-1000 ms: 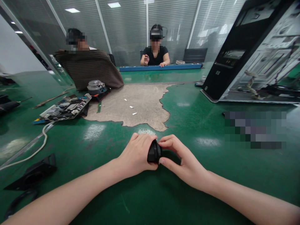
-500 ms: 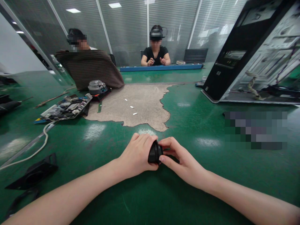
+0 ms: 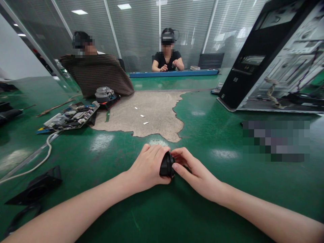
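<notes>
My left hand [image 3: 149, 167] wraps round a small black part with a round, ridged rim [image 3: 166, 165]. I hold it just above the green table, its rimmed end turned to the right. At that end my right hand [image 3: 188, 168] pinches, thumb in front and fingertips behind. What the part is exactly cannot be made out, as my left fingers cover much of it.
Left lie a circuit board [image 3: 71, 116], a white cable [image 3: 49, 145] and a black bracket-like piece [image 3: 37, 187]. A computer case [image 3: 235, 81] stands at right. Bare brown patch [image 3: 157, 108] bears white scraps. Two people sit across, one behind a blue bar [image 3: 174, 73].
The thumb and fingers of my right hand have shifted slightly round the rimmed end. My left hand keeps its place. The hands of the person opposite have moved.
</notes>
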{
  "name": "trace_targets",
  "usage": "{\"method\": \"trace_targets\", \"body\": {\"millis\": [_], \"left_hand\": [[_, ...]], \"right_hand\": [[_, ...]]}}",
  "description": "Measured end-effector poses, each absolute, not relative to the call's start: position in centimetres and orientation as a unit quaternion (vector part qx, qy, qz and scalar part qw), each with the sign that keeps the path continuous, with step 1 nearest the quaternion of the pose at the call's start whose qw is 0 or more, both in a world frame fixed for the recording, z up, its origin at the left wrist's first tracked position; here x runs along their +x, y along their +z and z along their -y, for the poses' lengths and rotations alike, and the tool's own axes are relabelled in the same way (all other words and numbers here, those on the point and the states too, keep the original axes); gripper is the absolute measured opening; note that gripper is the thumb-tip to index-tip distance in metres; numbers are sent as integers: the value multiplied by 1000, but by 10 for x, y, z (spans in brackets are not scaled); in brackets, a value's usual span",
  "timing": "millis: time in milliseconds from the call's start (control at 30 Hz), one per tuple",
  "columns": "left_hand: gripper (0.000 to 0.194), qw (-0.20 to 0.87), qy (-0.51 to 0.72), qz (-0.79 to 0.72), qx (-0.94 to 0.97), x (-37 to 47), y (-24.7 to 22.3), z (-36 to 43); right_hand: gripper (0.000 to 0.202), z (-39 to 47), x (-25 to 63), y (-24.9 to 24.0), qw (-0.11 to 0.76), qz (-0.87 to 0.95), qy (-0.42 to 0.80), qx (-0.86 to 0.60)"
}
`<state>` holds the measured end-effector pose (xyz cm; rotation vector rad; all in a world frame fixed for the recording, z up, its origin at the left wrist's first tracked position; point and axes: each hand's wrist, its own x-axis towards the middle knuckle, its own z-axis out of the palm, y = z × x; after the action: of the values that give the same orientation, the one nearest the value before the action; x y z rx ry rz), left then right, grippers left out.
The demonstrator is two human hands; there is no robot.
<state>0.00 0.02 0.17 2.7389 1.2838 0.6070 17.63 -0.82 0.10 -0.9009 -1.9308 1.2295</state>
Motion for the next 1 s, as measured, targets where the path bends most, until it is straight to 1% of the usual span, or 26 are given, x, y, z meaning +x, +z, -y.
{"method": "trace_targets", "body": {"millis": [133, 300, 500, 733, 900, 1000], "left_hand": [[55, 27, 201, -414, 888, 0, 1, 0], [54, 23, 195, -411, 890, 0, 2, 0], [53, 18, 200, -411, 889, 0, 2, 1], [55, 23, 199, -410, 890, 0, 1, 0], [55, 32, 192, -412, 890, 0, 2, -1], [55, 36, 195, -413, 889, 0, 2, -1]], "right_hand": [[14, 10, 179, 3, 317, 770, 437, -340], [21, 12, 183, 2, 332, 810, 359, -324], [11, 8, 179, 0, 341, 768, 415, -348], [15, 10, 179, 3, 296, 795, 383, -366], [28, 12, 182, 3, 311, 808, 359, -349], [22, 11, 182, 2, 313, 799, 375, -350]]}}
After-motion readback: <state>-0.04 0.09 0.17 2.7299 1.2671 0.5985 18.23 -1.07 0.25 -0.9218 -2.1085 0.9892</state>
